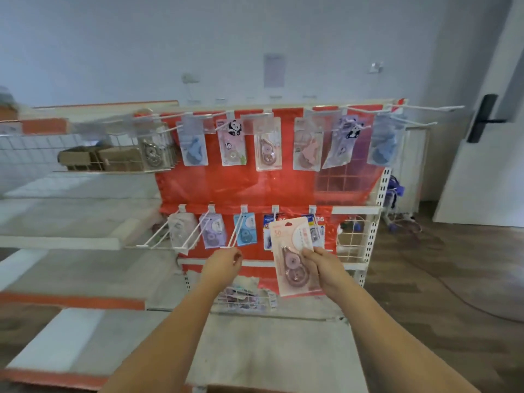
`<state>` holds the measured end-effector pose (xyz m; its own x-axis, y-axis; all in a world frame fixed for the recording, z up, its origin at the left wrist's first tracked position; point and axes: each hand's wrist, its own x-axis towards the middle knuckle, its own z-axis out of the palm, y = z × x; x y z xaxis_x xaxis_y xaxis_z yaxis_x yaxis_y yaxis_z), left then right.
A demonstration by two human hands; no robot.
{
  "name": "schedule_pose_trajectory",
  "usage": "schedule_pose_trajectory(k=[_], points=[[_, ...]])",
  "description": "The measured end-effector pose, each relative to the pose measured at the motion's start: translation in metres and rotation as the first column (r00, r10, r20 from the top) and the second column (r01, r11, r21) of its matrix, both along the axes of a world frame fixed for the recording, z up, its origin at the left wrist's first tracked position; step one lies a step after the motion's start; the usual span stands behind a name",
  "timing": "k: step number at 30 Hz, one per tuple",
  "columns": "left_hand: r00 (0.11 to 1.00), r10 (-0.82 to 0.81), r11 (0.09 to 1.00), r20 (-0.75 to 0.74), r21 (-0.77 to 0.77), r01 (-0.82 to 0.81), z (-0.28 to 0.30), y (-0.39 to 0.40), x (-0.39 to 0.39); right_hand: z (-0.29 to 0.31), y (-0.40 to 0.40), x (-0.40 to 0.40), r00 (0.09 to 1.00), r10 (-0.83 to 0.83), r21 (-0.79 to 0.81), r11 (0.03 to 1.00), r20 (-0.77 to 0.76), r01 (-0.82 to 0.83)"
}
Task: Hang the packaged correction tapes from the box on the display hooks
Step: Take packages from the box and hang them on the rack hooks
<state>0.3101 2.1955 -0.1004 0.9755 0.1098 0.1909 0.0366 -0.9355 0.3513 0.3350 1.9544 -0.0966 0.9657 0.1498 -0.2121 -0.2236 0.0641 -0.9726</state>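
Red-backed white wire display rack [378,191], most hooks filled; right hand [323,269] grips a pink carded correction tape [292,258], unhung; left hand [224,263] pinches a white lower hook [236,232].

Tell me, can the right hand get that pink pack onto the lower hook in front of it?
Probably yes: the right hand grips the pink pack just before the lower hooks, with nothing between.
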Motion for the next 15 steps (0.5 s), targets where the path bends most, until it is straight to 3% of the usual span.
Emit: schedule_pose_trajectory(k=[8, 15], points=[[1.0, 0.009, 0.994, 0.025, 0.109, -0.012, 0.062, 0.034, 0.038, 0.096, 0.047, 0.046, 0.971, -0.008, -0.018, 1.0, 0.237, 0.013], [0.999, -0.044, 0.987, 0.031, 0.157, 0.039, 0.077, 0.056, 0.079, 0.131, 0.086, 0.082, 0.932, -0.103, -0.031, 0.992, 0.348, 0.121]])
